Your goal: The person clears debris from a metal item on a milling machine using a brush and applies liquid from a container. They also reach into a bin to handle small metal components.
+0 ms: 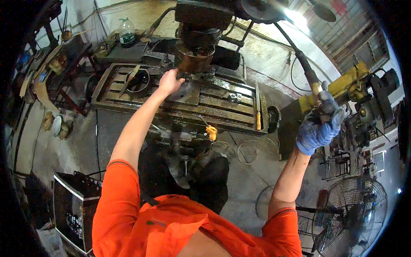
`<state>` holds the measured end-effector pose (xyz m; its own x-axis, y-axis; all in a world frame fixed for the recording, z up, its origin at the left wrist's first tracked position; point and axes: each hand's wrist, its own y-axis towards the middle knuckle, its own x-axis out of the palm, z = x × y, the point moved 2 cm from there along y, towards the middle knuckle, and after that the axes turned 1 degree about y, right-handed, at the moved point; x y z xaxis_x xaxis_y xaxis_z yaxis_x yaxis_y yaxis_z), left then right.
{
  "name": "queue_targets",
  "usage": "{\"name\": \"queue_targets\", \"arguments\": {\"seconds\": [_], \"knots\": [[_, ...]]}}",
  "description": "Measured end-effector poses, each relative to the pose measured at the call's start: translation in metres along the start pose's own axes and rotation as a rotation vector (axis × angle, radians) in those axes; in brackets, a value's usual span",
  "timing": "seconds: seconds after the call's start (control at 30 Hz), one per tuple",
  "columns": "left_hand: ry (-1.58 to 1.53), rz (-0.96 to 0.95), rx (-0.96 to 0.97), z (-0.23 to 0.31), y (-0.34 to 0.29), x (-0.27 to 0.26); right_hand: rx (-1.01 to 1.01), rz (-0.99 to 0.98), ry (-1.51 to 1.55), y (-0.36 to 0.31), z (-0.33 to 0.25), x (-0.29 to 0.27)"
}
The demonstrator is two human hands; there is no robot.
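Observation:
My bare left hand (170,82) is closed beside the drilling or milling machine's dark, oily spindle head (195,55). Its thumb points right; what the curled fingers hold is hidden. Below lies the slotted metal worktable (231,115), with a small metal block (233,98) on it. Off to the right, my right hand (319,128) wears a blue knit glove with grey fingertips. Its fingers are wrapped round the lower end of a long dark lever (303,62) that slopes down from the machine's top.
On the worktable are a round pan (138,81) at left and a yellow-handled file (258,115) at right. A yellow crank handle (210,132) projects in front. A plastic bottle (126,32) stands far left, a floor fan (351,216) near right, and a yellow machine (338,92) beyond my right hand.

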<state>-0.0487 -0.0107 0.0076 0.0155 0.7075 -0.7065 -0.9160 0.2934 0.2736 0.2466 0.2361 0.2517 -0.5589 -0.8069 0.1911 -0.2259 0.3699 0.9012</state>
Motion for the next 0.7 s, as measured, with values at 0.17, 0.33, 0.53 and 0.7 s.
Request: {"name": "queue_targets", "arguments": {"seconds": [0.17, 0.33, 0.53, 0.7], "knots": [[-0.238, -0.223, 0.030, 0.003, -0.059, -0.073, -0.087, 0.031, -0.185, -0.015, 0.004, 0.001], [-0.161, -0.316, -0.013, -0.026, -0.166, -0.176, -0.060, -0.021, -0.403, -0.025, 0.030, -0.044], [0.325, -0.054, -0.304, -0.110, -0.343, -0.320, -0.299, -0.163, -0.999, -0.030, 0.037, -0.063], [0.303, 0.198, -0.947, -0.173, -0.517, -0.392, -0.729, -0.149, -1.446, -0.031, 0.021, -0.054]]}}
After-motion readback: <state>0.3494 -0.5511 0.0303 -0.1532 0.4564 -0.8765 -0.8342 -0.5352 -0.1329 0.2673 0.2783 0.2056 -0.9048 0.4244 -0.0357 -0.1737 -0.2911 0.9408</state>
